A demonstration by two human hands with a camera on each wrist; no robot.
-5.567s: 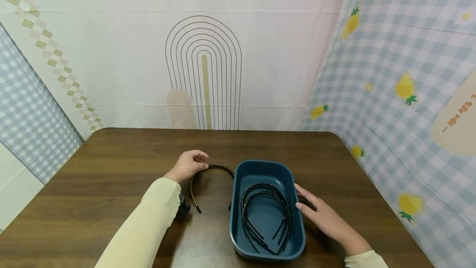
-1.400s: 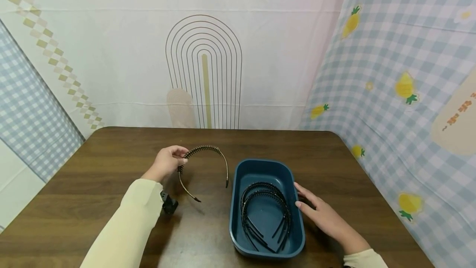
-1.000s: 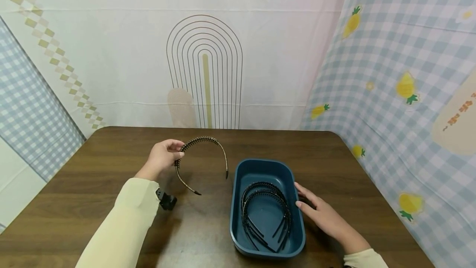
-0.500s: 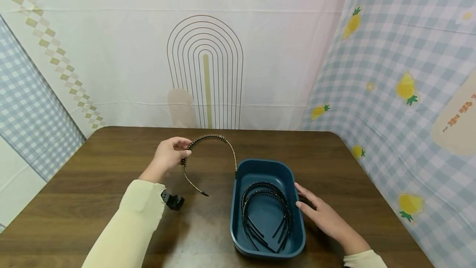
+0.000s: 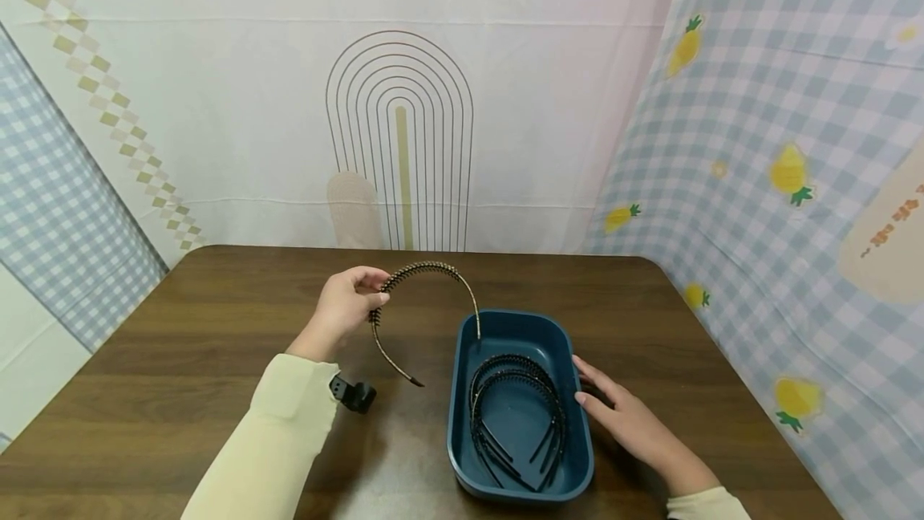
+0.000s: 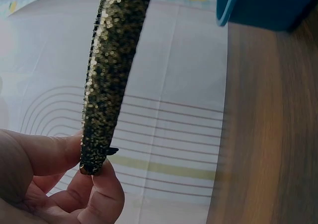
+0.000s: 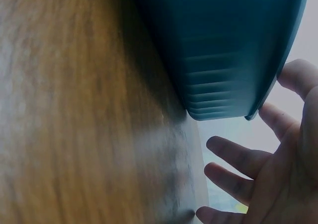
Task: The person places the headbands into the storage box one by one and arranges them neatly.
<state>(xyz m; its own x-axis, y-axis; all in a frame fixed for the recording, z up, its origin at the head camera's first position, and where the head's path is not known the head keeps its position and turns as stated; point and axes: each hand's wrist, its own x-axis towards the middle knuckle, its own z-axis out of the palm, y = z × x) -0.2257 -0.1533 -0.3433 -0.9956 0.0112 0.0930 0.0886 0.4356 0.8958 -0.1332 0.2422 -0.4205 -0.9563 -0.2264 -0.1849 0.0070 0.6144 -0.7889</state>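
My left hand point(image 5: 345, 302) pinches a glittery black-and-gold headband point(image 5: 426, 266) on one side of its arch, above the table. The left wrist view shows thumb and fingers on the band's glittered strip point(image 6: 112, 70). One end of this headband overlaps the upper left of a blue plastic bin point(image 5: 456, 416); the other end points down over the table. Several black toothed headbands point(image 5: 514, 374) lie stacked inside the bin. My right hand point(image 5: 628, 420) touches the bin's right rim with thumb and index finger, and its other fingers are spread beside the wall in the right wrist view.
The bin stands on a brown wooden table point(image 5: 216, 359). A black wrist camera point(image 5: 354, 394) sticks out under the left sleeve. White printed cloth point(image 5: 253, 127) hangs behind the table, and blue checked cloth point(image 5: 758, 263) hangs on the right.
My left hand has picked up the headband from beside the bin, lifted it leftward, then brought it right until its end overlaps the bin. My right hand stays at the rim.
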